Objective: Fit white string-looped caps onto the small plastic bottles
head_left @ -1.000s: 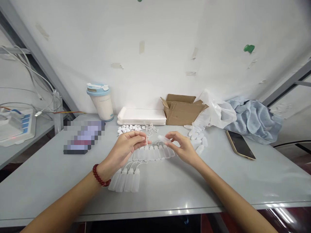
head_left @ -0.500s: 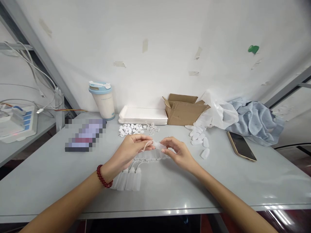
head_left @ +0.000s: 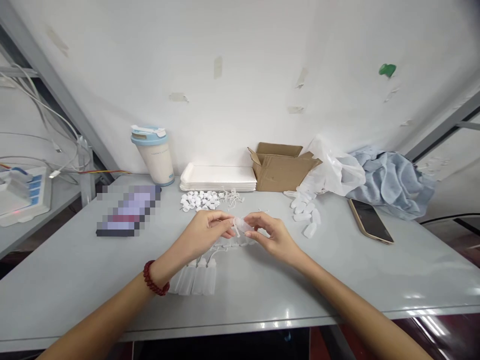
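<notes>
Head view, single. Worn above the near side of the table [head_left: 292, 295]. Looks forward and down, toward the white wall [head_left: 262, 50] across the upper half. Set close to left hand [head_left: 204, 231] and right hand [head_left: 273, 235], just below mid-frame. Covers table depth, front edge to back.

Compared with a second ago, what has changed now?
The right hand moved left, bringing its translucent bottle up to the left hand, where a thin white strap shows; before, a gap parted them. Neither visibly let go. The cup, cardboard box and dark phone stayed put.
</notes>
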Motion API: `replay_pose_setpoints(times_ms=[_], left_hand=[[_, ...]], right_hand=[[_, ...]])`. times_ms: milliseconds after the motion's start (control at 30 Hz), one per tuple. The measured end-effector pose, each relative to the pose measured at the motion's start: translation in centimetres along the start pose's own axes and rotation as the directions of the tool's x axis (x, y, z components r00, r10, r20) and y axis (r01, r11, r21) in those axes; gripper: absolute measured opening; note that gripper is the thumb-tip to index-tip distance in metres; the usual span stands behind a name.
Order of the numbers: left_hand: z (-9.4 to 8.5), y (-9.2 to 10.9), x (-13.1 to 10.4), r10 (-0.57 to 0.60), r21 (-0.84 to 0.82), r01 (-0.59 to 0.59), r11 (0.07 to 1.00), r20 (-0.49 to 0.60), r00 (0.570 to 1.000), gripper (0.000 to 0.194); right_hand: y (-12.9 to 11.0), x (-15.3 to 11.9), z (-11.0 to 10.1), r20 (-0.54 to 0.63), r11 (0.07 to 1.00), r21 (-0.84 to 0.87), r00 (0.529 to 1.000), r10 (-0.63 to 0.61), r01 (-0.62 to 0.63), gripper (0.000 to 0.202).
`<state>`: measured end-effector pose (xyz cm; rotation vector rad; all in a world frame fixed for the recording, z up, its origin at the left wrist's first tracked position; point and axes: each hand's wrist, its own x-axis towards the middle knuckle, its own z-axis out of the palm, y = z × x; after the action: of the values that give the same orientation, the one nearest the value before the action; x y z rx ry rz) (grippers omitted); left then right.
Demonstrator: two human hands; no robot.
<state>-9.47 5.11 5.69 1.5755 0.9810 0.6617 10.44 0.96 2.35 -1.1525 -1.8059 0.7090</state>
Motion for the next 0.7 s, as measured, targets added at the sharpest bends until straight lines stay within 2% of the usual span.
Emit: replay_pose_setpoints(times_ms=[67,233,467,700], left_hand=[[-0.05,-0.27,0.12,0.031,0.042,-0.032,0.999,0.021,0.999,0.026],[0.01,-0.61,0.17,0.051,0.015,-0.052,0.999,0.069,0.996,0.027],[0.31,0.18,-0.15,0.082,0.017,-0.081,0.997,-0.033,0.996,0.018],[0.20,0.31,-0.27,0.049,0.048,-0.048,0.998,-0.020,0.999,0.022]], right_hand=[[0.02,-0.04,0.05,0.016,1.000,-0.008,1.000,-0.022,0.022,0.021],[-0.35,-0.19,0.24,0.028,0.997,-0.055,0.998,-0.059,0.061,0.023],[-0.65,-0.30,0.30,0.046,0.995,-0.070,0.997,-0.067,0.070,0.025],[-0.62,-0.41,0.39,0.031,0.993,-0.068,0.995,-0.090,0.092,0.030]])
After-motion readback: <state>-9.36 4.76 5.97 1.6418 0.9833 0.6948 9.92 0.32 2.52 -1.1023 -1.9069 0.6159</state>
